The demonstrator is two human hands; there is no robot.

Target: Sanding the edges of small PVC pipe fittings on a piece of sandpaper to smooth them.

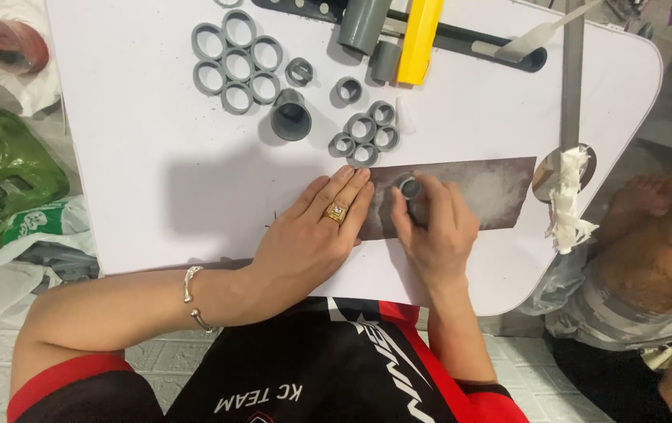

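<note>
A dark brown sheet of sandpaper lies on the white table, dusted with white powder. My left hand, with a gold ring and a silver bracelet, lies flat with fingers spread on the sheet's left end. My right hand grips a short grey pipe ring and holds it upright against the sandpaper. Just beyond my fingers sits a cluster of small grey rings.
Several larger grey rings lie grouped at the back left, with a grey fitting beside them. A yellow tool, grey pipe pieces and a black bar lie at the back. White shavings hang at the right edge. Another person's knee is at the right.
</note>
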